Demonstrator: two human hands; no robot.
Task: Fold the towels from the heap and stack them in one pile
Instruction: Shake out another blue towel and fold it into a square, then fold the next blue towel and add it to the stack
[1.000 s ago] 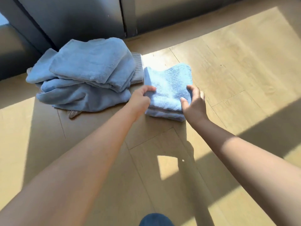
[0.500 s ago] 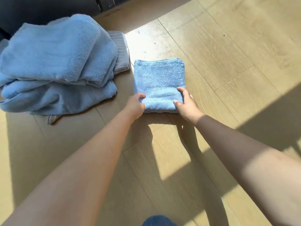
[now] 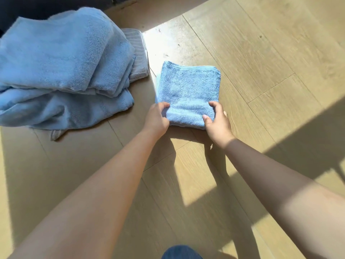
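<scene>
Fingers [image 3: 164,107] of the left hand [image 3: 156,119] are curled and bunched together, pinching the near left corner of the folded towel [image 3: 188,88]. On the right hand [image 3: 218,122] the thumb lies on top of the near right corner and the forefinger bends down onto the terry just beyond it; its other fingers are hidden at the towel's side.

In the head view both bare forearms reach forward from the lower corners and converge on the towel's near edge, wrists low over the wooden floor [image 3: 265,58], the right forearm partly in shadow. The folded towel lies flat on the floor as a blue square in sunlight, its far edge showing stacked layers.

To the left, apart from it, sits the heap [image 3: 59,64] of light blue towels, loosely piled. A grey striped cloth [image 3: 138,53] pokes out from under the heap's right side, near the folded towel's far left corner. A patch of denim [image 3: 181,252] shows at the bottom edge.
</scene>
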